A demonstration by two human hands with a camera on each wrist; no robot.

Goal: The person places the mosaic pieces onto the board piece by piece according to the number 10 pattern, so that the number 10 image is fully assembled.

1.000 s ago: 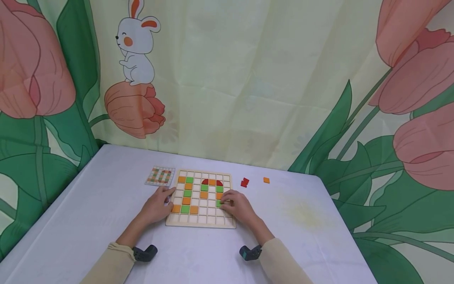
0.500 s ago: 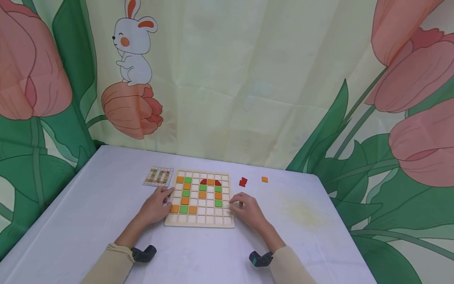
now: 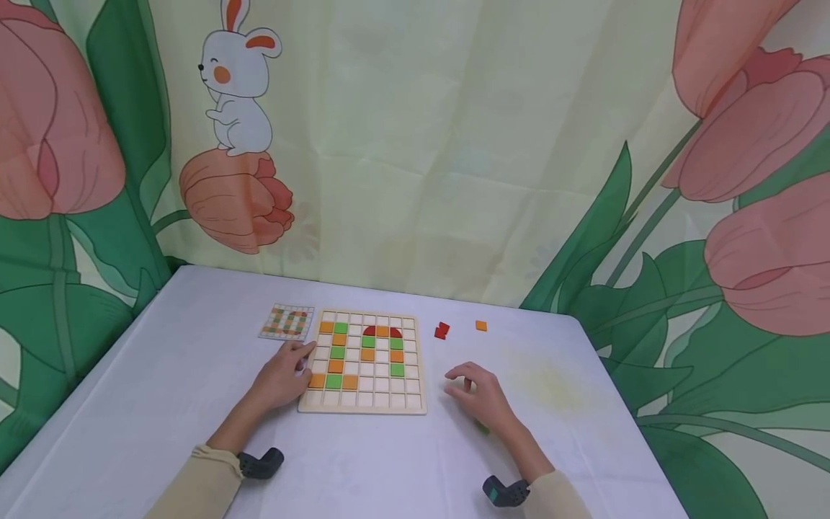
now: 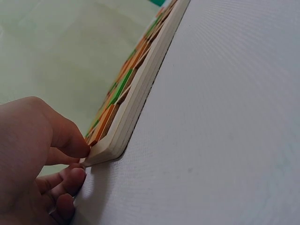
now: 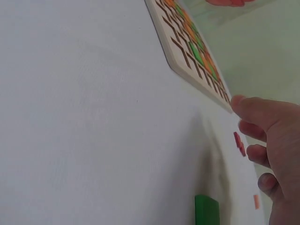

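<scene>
A square wooden grid board (image 3: pixel 366 398) lies on the table with orange, green and red tiles in some cells. My left hand (image 3: pixel 282 377) holds its left edge, thumb and index finger on the rim. In the left wrist view, that hand's fingers (image 4: pixel 70 138) are at the board's corner and the other fingers are curled below. Right of the board and apart from it hovers my right hand (image 3: pixel 483 396), fingers loosely bent, holding nothing. A green tile (image 3: pixel 482 427) is partly hidden under its wrist; the right wrist view shows a green block (image 5: pixel 206 210) there.
A small pattern card (image 3: pixel 287 322) with a printed grid lies beyond the board's upper left. Red pieces (image 3: pixel 442 331) and one orange tile (image 3: pixel 481 326) lie at the back right. The white-covered table (image 3: pixel 363 461) meets a printed curtain (image 3: pixel 415 158) behind.
My right hand has let go of the green tile in the board's right part and moved right and toward me, uncovering the cells. The left hand stays on the board's edge.
</scene>
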